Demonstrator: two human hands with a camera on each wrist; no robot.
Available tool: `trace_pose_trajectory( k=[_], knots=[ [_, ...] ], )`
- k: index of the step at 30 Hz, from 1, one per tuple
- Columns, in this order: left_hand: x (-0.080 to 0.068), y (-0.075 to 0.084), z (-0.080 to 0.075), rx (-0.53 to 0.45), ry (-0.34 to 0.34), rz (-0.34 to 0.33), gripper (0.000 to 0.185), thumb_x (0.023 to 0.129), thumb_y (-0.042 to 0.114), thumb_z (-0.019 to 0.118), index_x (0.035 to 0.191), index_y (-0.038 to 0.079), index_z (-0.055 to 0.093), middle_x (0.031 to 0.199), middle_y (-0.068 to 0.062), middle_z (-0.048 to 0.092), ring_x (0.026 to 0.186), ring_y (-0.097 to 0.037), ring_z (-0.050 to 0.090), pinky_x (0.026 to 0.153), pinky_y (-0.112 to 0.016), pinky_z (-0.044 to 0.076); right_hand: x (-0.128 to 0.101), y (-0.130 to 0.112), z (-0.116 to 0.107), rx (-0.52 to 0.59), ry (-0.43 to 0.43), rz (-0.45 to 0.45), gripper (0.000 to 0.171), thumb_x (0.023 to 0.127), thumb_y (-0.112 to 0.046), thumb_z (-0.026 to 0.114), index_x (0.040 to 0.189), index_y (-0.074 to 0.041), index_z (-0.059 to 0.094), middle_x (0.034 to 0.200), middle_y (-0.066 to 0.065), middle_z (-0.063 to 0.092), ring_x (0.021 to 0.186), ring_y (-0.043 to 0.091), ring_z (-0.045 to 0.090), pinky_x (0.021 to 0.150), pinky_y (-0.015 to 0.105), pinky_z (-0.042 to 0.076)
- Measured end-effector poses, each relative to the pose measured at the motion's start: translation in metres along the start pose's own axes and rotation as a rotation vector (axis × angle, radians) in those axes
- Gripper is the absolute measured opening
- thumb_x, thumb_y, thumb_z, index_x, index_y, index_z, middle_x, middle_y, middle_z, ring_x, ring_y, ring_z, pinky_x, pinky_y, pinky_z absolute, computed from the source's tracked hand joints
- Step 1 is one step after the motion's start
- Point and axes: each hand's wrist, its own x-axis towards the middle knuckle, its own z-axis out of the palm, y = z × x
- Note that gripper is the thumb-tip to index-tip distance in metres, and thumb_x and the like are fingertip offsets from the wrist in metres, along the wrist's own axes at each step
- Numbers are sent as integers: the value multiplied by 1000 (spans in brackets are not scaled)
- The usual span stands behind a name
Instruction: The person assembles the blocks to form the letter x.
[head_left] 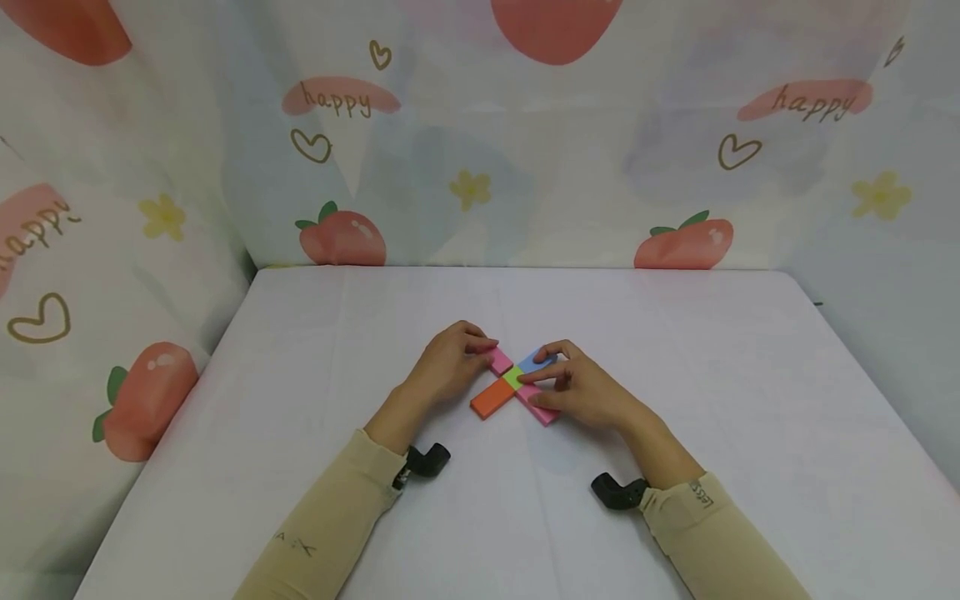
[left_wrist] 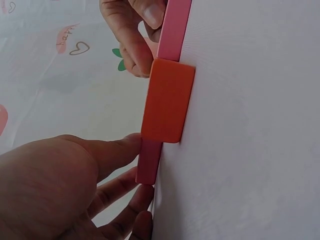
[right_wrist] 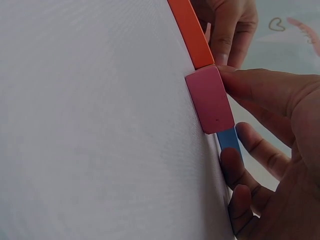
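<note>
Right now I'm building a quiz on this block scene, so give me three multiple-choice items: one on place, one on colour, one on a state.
1. Where do the blocks lie?
A. mid-table B. far left corner C. on a sleeve

2. What colour is the small square at the centre of the cross?
A. black B. green C. white

3. What is the right hand doing?
A. hanging off the table B. touching the blocks C. holding a cup

Answers:
1 A: the blocks sit mid-table.
2 B: the green square lies between the orange block and the blue block.
3 B: the right hand rests on the pink block.

Five blocks — 2 pink [head_left: 542, 407], 1 orange [head_left: 491, 400], 1 blue [head_left: 534, 360], 1 green [head_left: 513, 378].
</note>
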Motion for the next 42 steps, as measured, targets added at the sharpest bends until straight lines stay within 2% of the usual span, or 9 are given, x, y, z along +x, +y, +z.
trace_pose_trajectory(
  k=[6,13,42],
  knots=[
    [-2,-1,1,-2,-4,-14,31,92,29,66,123,24,68,120,8,56,114,-13,53,99,-34,46,-1,-1,2,-9,-6,9,27,84,-29,76,111,-32,74,131,-7,43,90,18,51,78,33,43],
    [-1,1,1,-7,-3,12,31,92,29,67,123,25,68,120,8,57,115,-13,53,99,-34,46,-2,-2,0,-8,5,23,27,83,-30,77,110,-33,74,131,-8,43,91,18,52,79,33,43],
    [-2,1,0,-11,0,12,31,92,30,66,123,25,68,120,8,57,114,-13,54,99,-35,45,-2,-3,0,-10,-1,30,28,84,-29,75,112,-31,73,132,-7,42,94,18,51,81,34,42]
  ],
)
